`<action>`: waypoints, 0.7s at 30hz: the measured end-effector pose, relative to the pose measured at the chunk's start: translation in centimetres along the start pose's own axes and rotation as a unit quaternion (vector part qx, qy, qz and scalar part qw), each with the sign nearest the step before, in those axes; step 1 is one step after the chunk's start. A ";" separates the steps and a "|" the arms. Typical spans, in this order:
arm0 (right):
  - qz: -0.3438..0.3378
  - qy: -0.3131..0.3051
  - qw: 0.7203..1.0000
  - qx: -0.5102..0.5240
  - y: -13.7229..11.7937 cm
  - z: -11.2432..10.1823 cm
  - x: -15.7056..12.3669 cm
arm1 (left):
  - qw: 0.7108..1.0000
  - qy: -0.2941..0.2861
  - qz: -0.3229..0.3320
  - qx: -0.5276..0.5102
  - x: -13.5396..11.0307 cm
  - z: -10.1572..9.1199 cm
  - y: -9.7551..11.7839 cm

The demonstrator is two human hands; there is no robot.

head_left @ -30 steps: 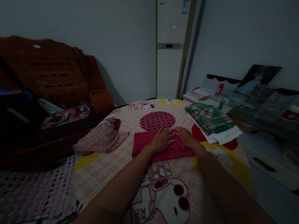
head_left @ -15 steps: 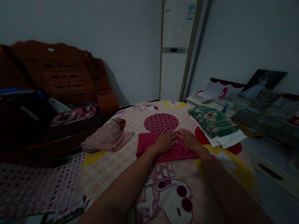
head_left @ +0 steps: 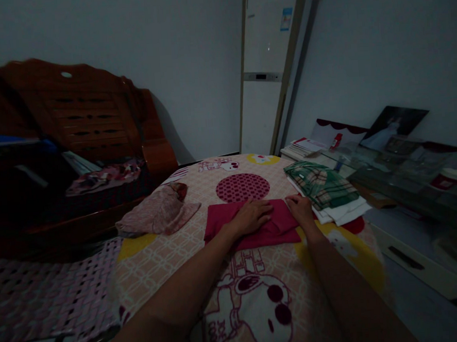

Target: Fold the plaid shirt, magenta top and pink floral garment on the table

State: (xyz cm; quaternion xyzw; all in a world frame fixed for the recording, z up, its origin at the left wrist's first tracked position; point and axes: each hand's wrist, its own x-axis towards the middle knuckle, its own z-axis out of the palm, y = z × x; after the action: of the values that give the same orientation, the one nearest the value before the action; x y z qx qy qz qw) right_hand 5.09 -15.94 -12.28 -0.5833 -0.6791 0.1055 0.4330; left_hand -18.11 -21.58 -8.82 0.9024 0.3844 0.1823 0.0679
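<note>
Patterned tablecloth [head_left: 152, 261]: left hand [head_left: 253, 215] flat on pink cloth [head_left: 222, 218], fingers outstretched, gripping nothing; right hand [head_left: 301, 210] at two-o'clock corner, fingers half-curled, grip unclear.

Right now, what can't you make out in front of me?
All in the head view:
Pink cloth: part covered by your left hand.
White cloth: partly hidden under the green cloth.
Table: near edge cut off by the picture's bottom.
Cup: markings too small and dim.
</note>
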 end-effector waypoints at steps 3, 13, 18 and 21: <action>-0.033 -0.032 0.999 -0.022 0.2 0.5 0.2 | 0.996 -0.012 0.066 -0.061 0.5 -0.6 1.6; -0.055 -0.080 0.994 -0.059 0.5 1.9 0.6 | 0.982 -0.029 0.067 -0.172 1.0 0.7 2.3; 0.011 -0.060 0.997 0.053 -0.8 1.0 0.5 | 0.984 -0.011 0.054 -0.167 1.0 1.1 2.3; 0.025 -0.076 0.986 0.146 -2.0 0.2 0.4 | 0.982 -0.004 0.049 -0.181 0.9 1.4 2.3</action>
State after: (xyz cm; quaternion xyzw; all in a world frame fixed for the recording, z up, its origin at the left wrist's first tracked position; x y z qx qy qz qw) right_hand 3.61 -16.14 -10.94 -0.5209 -0.6726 0.2583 0.4578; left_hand -15.53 -22.51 -9.27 0.8938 0.2998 0.2481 0.2230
